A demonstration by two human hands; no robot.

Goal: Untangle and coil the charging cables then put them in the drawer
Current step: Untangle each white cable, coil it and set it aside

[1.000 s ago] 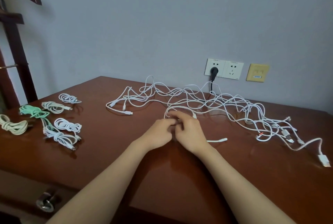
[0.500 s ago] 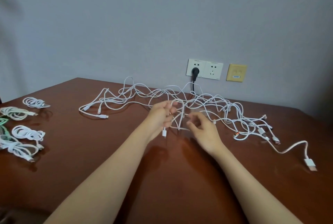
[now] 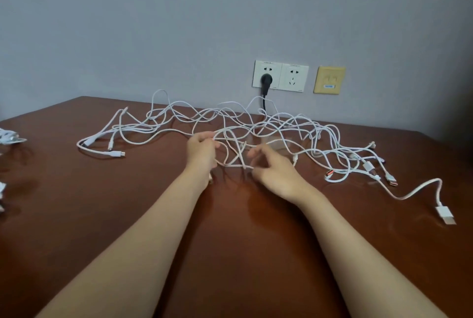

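Observation:
A tangle of white charging cables (image 3: 281, 126) sprawls across the back of the brown wooden table (image 3: 230, 228), with loose plugs at its left end (image 3: 120, 154) and right end (image 3: 445, 215). My left hand (image 3: 201, 154) is raised over the tangle's front and grips one white strand, lifting it off the table. My right hand (image 3: 271, 169) is just to its right, fingers curled and pinching a loop of the same tangle. The drawer is out of sight.
Coiled white cables (image 3: 10, 137) lie at the table's far left edge, partly cut off. On the wall behind are a double socket (image 3: 280, 76) with a black plug (image 3: 266, 81) and cord, and a yellow wall plate (image 3: 329, 79).
The view has swung right, so most coiled cables have left the frame. Both hands rose from the table and moved apart, lifting strands of the tangle.

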